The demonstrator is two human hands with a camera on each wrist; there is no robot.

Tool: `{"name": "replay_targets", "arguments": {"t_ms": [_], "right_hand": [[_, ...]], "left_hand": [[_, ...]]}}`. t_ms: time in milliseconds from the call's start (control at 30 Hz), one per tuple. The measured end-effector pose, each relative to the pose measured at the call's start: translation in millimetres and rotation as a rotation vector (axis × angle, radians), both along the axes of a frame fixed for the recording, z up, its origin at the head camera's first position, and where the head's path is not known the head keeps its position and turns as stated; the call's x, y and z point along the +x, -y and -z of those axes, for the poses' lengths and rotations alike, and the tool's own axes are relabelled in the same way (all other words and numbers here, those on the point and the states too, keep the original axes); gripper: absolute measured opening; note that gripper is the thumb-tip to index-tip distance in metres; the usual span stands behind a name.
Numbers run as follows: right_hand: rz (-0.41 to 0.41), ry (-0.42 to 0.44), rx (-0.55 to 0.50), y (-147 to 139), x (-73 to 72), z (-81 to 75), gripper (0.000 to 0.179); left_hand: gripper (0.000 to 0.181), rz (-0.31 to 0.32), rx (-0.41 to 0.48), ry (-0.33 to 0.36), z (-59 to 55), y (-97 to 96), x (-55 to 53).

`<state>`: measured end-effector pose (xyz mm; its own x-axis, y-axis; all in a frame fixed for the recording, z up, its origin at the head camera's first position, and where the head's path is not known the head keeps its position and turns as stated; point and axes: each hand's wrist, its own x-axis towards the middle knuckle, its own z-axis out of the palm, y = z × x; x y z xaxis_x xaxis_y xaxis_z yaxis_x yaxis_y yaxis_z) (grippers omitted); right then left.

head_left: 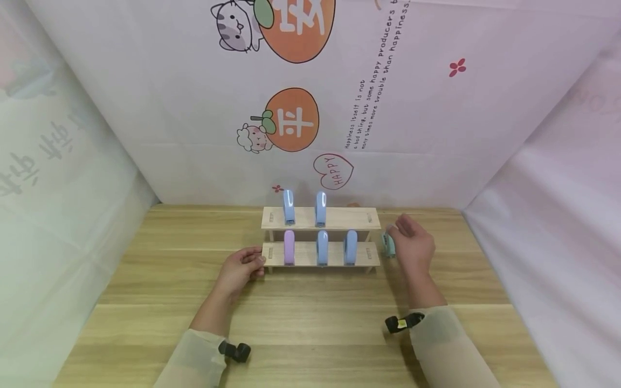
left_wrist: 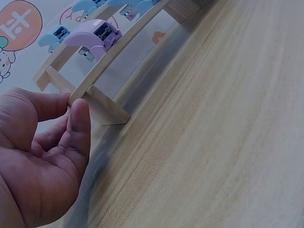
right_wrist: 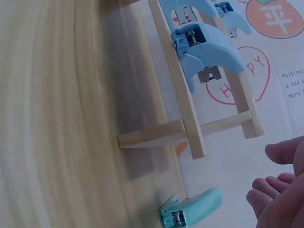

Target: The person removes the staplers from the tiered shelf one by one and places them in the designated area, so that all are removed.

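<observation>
At the left end of a two-tier wooden shelf point(head_left: 303, 260), my left hand point(head_left: 241, 269) pinches the lower board's corner between thumb and fingers; the left wrist view shows this grip closely. A mint-green stapler point(right_wrist: 197, 209) stands on the table just off the shelf's right end. Beside it is my right hand point(head_left: 414, 245), and in the right wrist view its loosely bent fingers point(right_wrist: 260, 202) are apart from the stapler and hold nothing. On the lower board stand a purple stapler point(head_left: 289, 248) and two blue staplers, one point(head_left: 351, 248) being rightmost.
Two more blue staplers, left point(head_left: 289, 207) and right point(head_left: 321, 209), stand on the upper board. The shelf sits near the back of a wood-grain table point(head_left: 310, 323). Printed white cloth point(head_left: 402, 178) rises behind the table and along both sides.
</observation>
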<state>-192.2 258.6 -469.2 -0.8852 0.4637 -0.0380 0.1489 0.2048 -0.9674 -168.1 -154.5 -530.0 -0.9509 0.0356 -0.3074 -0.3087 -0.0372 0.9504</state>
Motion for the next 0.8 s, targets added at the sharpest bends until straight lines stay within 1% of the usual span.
{"name": "replay_targets", "arguments": {"t_ms": [267, 500, 600, 800], "right_hand": [[-0.016, -0.032, 0.001, 5.9, 0.0, -2.9, 0.060], [-0.019, -0.069, -0.003, 15.8, -0.5, -8.1, 0.058], [-0.018, -0.074, 0.005, 19.2, -0.9, -8.8, 0.057], [-0.031, -0.111, -0.010, 24.5, -2.5, -8.7, 0.056]], "left_hand": [[0.044, -0.001, 0.003, 0.007, -0.1, -0.4, -2.2], [0.043, -0.009, 0.009, 0.003, 0.6, -0.8, -2.2], [0.043, -0.012, 0.016, 0.002, 1.9, -0.8, -2.0], [0.042, -0.011, 0.012, 0.000, 2.3, -0.4, -0.8]]}}
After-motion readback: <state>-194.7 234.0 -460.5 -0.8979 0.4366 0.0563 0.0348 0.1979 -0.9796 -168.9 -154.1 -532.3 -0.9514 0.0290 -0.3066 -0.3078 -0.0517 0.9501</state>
